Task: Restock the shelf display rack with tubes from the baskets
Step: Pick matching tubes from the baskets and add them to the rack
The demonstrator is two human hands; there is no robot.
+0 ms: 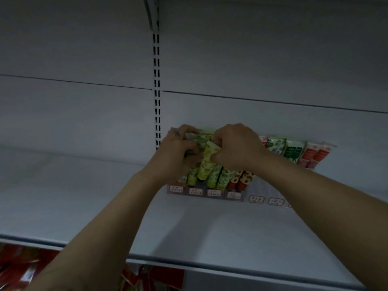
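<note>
Hands first: gripped one yellow-green patterned plastic tube (206, 164) from both sides, left hand (178, 152) curled round its left flank, right hand (235, 148) pinching its upper edge. Held it tilted just above the clear plastic display rack (234, 195) at the back of the white metal shelf (84, 196), over a front row of green tubes (214, 177). Hid the rack's rear left rows behind both hands. Could not read the red-bordered price labels (195, 191), too blurred. Red packets (21, 265) under the shelf, cut off at the bottom edge.
</note>
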